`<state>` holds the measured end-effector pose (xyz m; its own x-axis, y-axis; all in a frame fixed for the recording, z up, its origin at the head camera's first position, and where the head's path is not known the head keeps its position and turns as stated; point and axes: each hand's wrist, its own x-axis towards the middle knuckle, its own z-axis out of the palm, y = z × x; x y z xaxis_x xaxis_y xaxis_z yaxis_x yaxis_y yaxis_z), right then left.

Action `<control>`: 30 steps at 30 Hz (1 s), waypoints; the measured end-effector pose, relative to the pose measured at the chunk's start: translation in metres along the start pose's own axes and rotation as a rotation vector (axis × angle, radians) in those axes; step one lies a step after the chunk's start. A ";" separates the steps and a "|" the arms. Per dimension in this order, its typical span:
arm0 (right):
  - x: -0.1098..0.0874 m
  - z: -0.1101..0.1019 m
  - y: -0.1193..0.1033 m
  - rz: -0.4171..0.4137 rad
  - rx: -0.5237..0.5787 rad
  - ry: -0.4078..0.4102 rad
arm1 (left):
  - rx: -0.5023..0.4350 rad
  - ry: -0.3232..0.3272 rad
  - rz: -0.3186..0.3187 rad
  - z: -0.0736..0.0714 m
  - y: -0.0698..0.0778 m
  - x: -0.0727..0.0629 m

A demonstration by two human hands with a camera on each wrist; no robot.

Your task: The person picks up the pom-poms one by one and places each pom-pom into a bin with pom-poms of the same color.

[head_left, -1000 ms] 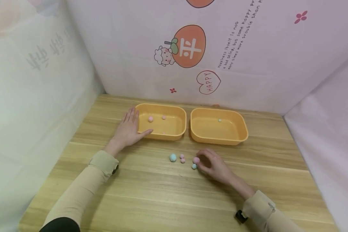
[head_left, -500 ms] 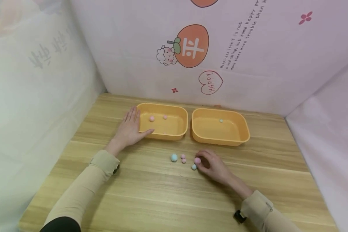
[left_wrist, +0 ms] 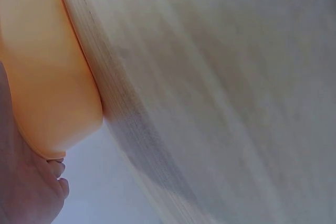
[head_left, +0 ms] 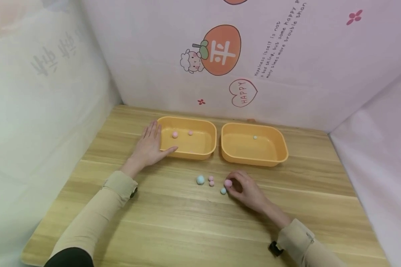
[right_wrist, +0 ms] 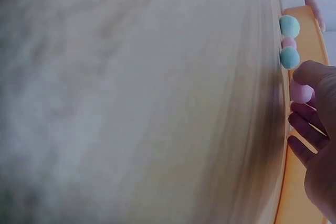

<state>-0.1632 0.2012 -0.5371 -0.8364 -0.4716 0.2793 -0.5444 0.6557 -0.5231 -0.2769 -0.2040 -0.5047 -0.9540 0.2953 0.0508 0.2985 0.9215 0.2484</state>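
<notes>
My right hand (head_left: 248, 192) pinches a pink pom-pom (head_left: 228, 183) between thumb and fingers, low over the table. In the right wrist view the thumb lies on that same pink pom-pom (right_wrist: 301, 92), with the other fingers spread below it. A small blue pom-pom (head_left: 223, 190) sits right by the thumb. To the left are two small pink pom-poms (head_left: 211, 181) and a larger blue pom-pom (head_left: 200, 180). My left hand (head_left: 148, 148) rests with fairly straight fingers on the left end of the left yellow tray (head_left: 188, 154), its thumb along the front rim.
Two pink pom-poms (head_left: 175, 134) lie in the left tray. The right yellow tray (head_left: 254, 161), a small gap away, holds one tiny pale-green pom-pom (head_left: 255, 137). Printed cloth (head_left: 287, 96) walls in the back and sides of the wooden table (head_left: 173, 230).
The head view has shifted slightly. My right hand stays almost in place, pinching the pink pom-pom throughout, and my left hand remains on the left tray.
</notes>
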 end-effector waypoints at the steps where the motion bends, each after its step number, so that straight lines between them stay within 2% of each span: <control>1: 0.001 0.000 0.000 -0.003 0.002 0.003 | -0.001 0.000 -0.002 0.000 0.000 0.000; 15: 0.011 -0.003 -0.007 -0.049 0.016 0.061 | 0.006 -0.029 -0.011 -0.002 -0.001 0.001; 30: 0.036 -0.001 -0.017 -0.164 0.034 0.119 | 0.002 -0.015 -0.005 -0.001 -0.002 0.001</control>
<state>-0.1840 0.1738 -0.5179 -0.7396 -0.4962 0.4548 -0.6730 0.5546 -0.4893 -0.2782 -0.2060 -0.5045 -0.9550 0.2945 0.0353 0.2939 0.9235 0.2467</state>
